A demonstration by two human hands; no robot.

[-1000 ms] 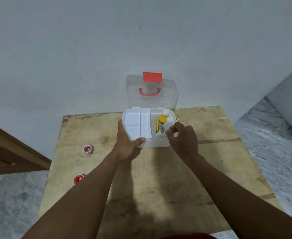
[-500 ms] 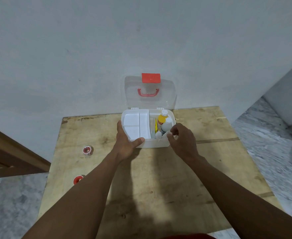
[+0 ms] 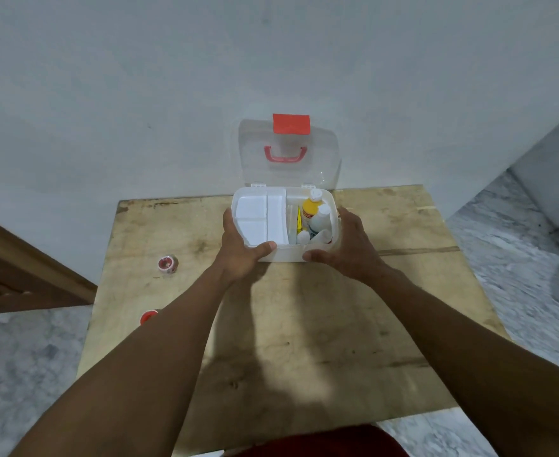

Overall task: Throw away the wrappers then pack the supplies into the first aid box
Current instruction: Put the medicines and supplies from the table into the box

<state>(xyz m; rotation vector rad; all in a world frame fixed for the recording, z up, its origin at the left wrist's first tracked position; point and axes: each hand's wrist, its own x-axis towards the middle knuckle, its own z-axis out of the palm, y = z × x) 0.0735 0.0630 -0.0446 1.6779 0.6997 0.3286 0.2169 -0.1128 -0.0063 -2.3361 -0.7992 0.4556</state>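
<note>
The white first aid box (image 3: 288,255) sits at the table's far edge, its clear lid (image 3: 289,153) with red latch and handle standing open against the wall. A white divided tray (image 3: 260,219) fills its left half. On the right lie a yellow bottle (image 3: 311,206), a white bottle (image 3: 321,217) and smaller white items. My left hand (image 3: 238,249) grips the box's left front corner, thumb on the rim. My right hand (image 3: 347,245) holds the right side of the box. Two red-and-white tape rolls (image 3: 167,263) (image 3: 147,316) lie on the table to the left.
The wooden table (image 3: 288,341) stands against a pale wall. A marble-patterned floor (image 3: 518,242) surrounds it, with a wooden frame (image 3: 14,275) at the left. Red clothing (image 3: 321,443) shows at the bottom edge.
My right hand has left the bottles inside the box and moved out to clasp its right side. The left hand has stayed on the box.
</note>
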